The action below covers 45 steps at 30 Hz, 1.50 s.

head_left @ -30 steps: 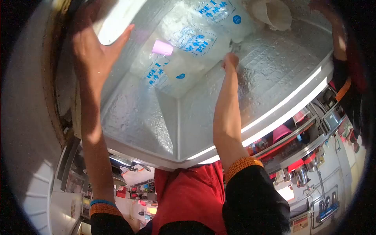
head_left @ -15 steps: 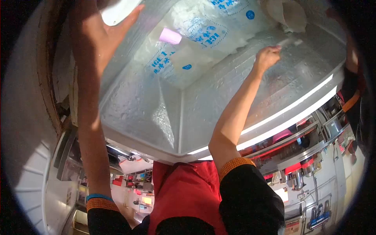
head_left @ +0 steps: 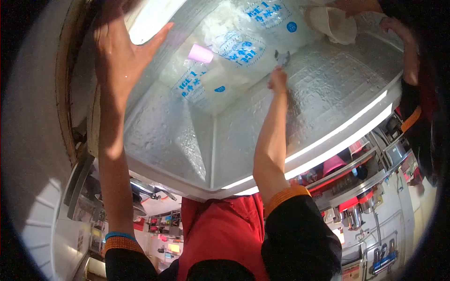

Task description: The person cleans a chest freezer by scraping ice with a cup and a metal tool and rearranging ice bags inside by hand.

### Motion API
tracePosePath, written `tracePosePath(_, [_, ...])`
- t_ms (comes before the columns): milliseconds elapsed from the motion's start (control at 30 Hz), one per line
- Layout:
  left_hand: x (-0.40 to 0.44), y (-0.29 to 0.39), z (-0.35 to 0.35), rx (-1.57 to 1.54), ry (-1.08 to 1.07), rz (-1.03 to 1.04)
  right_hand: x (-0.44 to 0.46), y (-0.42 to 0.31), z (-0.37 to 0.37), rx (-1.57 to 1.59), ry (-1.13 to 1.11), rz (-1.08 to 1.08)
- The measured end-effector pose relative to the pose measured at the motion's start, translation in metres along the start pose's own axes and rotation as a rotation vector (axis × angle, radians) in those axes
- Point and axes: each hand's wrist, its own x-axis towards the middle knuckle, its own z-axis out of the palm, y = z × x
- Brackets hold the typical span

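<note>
My left hand (head_left: 119, 56) is raised at the upper left, its thumb stretched away from the palm. It lies beside the white panel (head_left: 152, 21) at the freezer's far side; whether it bears on it I cannot tell, as the fingertips are partly cut off. My right hand (head_left: 278, 79) is closed around the handle of a small grey tool (head_left: 282, 58), whose kind I cannot make out. The tool's head is by the clear bags of ice (head_left: 241, 49) with blue print. A pink cup (head_left: 200, 53) lies on its side on the bags.
The chest freezer's wet inner walls (head_left: 164, 136) and raised rim (head_left: 318, 150) surround the bags. A whitish tub (head_left: 333, 25) is at the back right. Another person's hand (head_left: 398, 30) reaches in from the right. Shelves with kitchenware (head_left: 347, 182) stand outside.
My right hand has moved left with the tool, from above the freezer's right side to beside the ice bags. The other person's hand now shows at the upper right. My left hand barely shifted.
</note>
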Motion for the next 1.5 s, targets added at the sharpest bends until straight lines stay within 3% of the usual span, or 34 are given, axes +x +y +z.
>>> tracePosePath(67, [-0.002, -0.005, 0.001, 0.028, -0.01, 0.022, 0.013, -0.026, -0.055, -0.013, -0.084, -0.128])
tracePosePath(100, [-0.005, -0.003, 0.001, 0.026, -0.021, 0.014, 0.015, -0.043, -0.081, 0.091, -0.013, -0.181])
tracePosePath(133, [-0.002, 0.0, 0.001, -0.052, -0.079, -0.138, 0.014, -0.055, -0.086, 0.226, 0.123, -0.222])
tracePosePath(167, [0.004, 0.002, 0.001, -0.135, -0.134, -0.287, 0.013, -0.052, -0.069, 0.336, 0.315, -0.237])
tracePosePath(200, [0.004, 0.002, -0.002, -0.139, -0.127, -0.287, 0.011, -0.029, -0.022, 0.304, 0.405, -0.167])
tracePosePath(233, [0.007, -0.003, -0.002, 0.037, -0.038, -0.002, -0.001, -0.013, 0.011, 0.251, 0.294, -0.009])
tracePosePath(300, [0.0, -0.008, -0.003, 0.196, 0.03, 0.267, -0.015, 0.0, -0.002, 0.354, -0.322, 0.504])
tracePosePath(367, [0.001, -0.015, -0.003, 0.136, -0.021, 0.208, -0.006, 0.005, 0.0, 0.404, -0.428, 0.537])
tracePosePath(400, [0.0, -0.017, -0.004, 0.111, -0.045, 0.193, -0.023, 0.007, 0.003, 0.257, -0.321, 0.147])
tracePosePath(467, [0.002, -0.015, -0.006, 0.224, -0.045, 0.175, -0.052, -0.045, -0.006, 0.273, -0.192, 0.163])
tracePosePath(533, [0.002, -0.014, -0.004, 0.173, -0.058, 0.117, -0.081, -0.062, 0.007, 0.216, -0.132, -0.124])
tracePosePath(567, [-0.003, -0.013, -0.004, 0.117, -0.095, 0.028, -0.092, -0.063, 0.017, 0.23, -0.13, -0.105])
tracePosePath(633, [-0.004, -0.015, -0.003, 0.08, -0.145, 0.024, -0.098, -0.062, 0.039, 0.309, -0.577, -0.102])
tracePosePath(667, [-0.003, -0.013, -0.004, 0.16, -0.128, 0.063, -0.085, -0.046, 0.053, 0.327, -0.569, -0.094])
tracePosePath(700, [-0.002, -0.01, -0.004, 0.239, -0.11, 0.099, -0.06, -0.019, 0.071, 0.208, -0.471, -0.396])
tracePosePath(767, [-0.002, -0.004, -0.005, 0.197, -0.13, 0.065, -0.012, 0.004, 0.072, 0.148, -0.203, -0.524])
tracePosePath(800, [-0.002, -0.002, -0.005, 0.162, -0.143, 0.013, 0.005, 0.0, 0.062, 0.212, -0.045, -0.358])
tracePosePath(833, [-0.003, -0.001, -0.004, 0.159, -0.151, 0.023, 0.002, -0.035, 0.018, 0.082, 0.213, -0.313])
tracePosePath(867, [-0.004, 0.0, -0.003, 0.196, -0.152, -0.033, 0.038, -0.036, 0.015, -0.1, 0.256, -0.267])
tracePosePath(933, [-0.003, 0.002, -0.004, 0.236, -0.162, -0.083, 0.088, -0.04, 0.019, 0.06, 0.33, -0.082])
tracePosePath(1067, [-0.002, 0.003, -0.004, 0.314, -0.18, -0.063, 0.113, -0.055, 0.019, 0.102, 0.176, 0.064])
tracePosePath(1133, [-0.003, 0.002, -0.004, 0.324, -0.185, -0.057, 0.131, -0.042, 0.039, -0.197, 0.106, -0.008])
tracePosePath(1233, [-0.004, -0.001, -0.005, 0.26, -0.191, -0.083, 0.107, -0.055, 0.012, 0.004, 0.035, 0.099])
tracePosePath(1500, [-0.004, -0.004, -0.003, 0.332, -0.168, 0.013, 0.115, -0.033, 0.028, -0.173, 0.065, 0.007])
